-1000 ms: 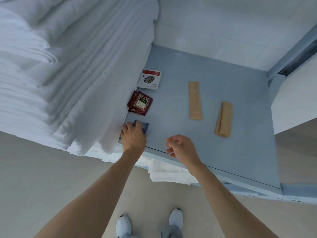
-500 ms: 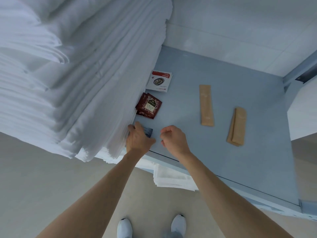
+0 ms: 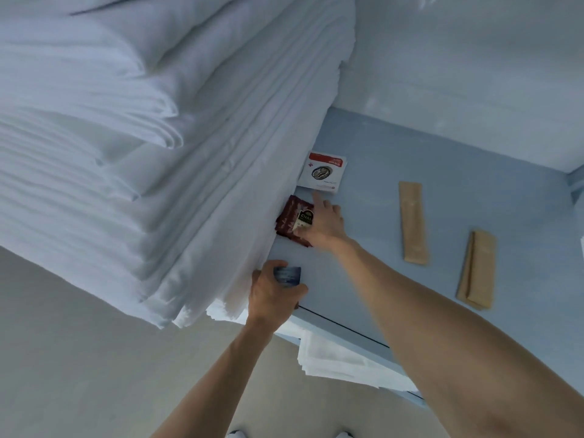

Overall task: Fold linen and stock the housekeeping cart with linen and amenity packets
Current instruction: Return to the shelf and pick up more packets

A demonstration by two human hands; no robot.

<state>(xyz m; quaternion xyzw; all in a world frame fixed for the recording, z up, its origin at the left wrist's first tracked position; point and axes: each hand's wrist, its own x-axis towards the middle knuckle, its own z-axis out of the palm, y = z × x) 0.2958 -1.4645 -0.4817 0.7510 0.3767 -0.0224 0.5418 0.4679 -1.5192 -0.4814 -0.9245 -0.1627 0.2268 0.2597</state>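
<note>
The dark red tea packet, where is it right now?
The dark red tea packet lies on the blue shelf against the stack of white linen, just below the white packet, with the right hand on it.

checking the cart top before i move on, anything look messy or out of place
The linen stack is uneven and hangs past the cart top's front edge. The two tan packets lie apart at different angles. Nothing looks spilled or torn.
</note>
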